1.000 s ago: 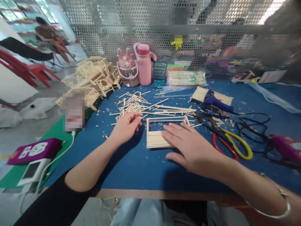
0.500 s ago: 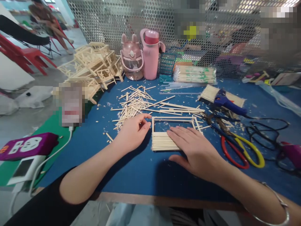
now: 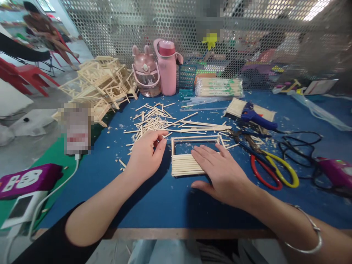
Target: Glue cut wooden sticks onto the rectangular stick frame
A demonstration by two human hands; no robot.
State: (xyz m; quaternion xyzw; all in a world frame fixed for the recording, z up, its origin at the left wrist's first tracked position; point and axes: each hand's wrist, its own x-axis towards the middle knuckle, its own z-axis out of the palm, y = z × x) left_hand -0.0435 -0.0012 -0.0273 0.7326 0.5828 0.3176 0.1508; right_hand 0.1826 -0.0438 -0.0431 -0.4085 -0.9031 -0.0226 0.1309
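A small rectangular frame of thin wooden sticks [image 3: 184,165] lies on the blue mat. Its near half is covered by a row of sticks laid side by side, and its far half is an open outline. My right hand [image 3: 221,170] rests flat over the right part of that row, fingers stretched out, hiding the frame's right side. Just left of the frame is my left hand [image 3: 147,156], its fingers loosely curled, with a small gap between thumb and index finger and nothing visible in it. Loose sticks [image 3: 151,119] lie scattered beyond my left hand.
Red-and-yellow-handled scissors [image 3: 271,170] and a blue glue gun [image 3: 257,116] with its cord lie at right. A stick structure [image 3: 101,82], a pink bottle [image 3: 167,71] and a packet of sticks [image 3: 218,87] stand at the back. A purple power strip [image 3: 30,179] is at left.
The whole view has shifted slightly, so things appear a little further left. Both hands keep nearly the same pose beside and on the stick frame.
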